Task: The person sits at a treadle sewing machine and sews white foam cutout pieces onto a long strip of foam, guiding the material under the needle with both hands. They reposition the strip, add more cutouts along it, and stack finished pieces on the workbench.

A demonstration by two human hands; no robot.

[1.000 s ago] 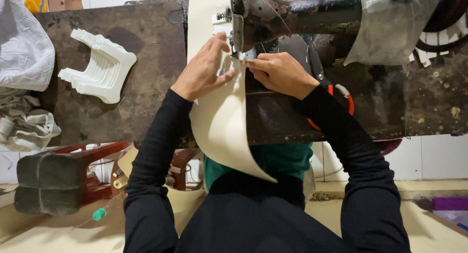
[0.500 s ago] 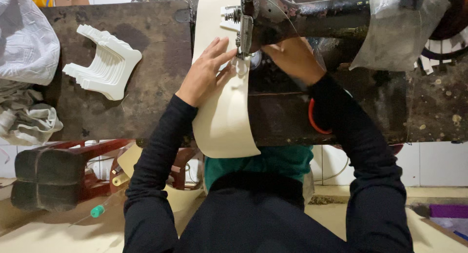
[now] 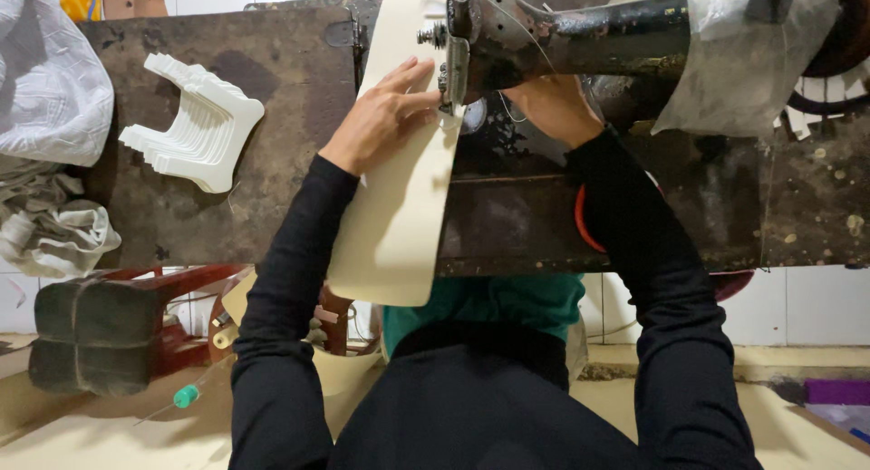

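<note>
A: Report the state of the hands.

B: The left hand is lying flat, fingers spread and extended, pressing down on the cream strip just left of the needle area. It is gripping nothing. The right hand is sitting under the arm of the sewing machine; its fingers are hidden, so how far it is open cannot be told.

A: Where is the strip lying?

B: It is running from 12 o'clock, past the machine head, down to 6 o'clock, where its rounded end is hanging over the near edge of the surface.

A: And the surroundings?

B: A stack of white cut pieces is resting at 9 o'clock of the left hand, well apart. White cloth is lying further out, at the far left edge.
</note>
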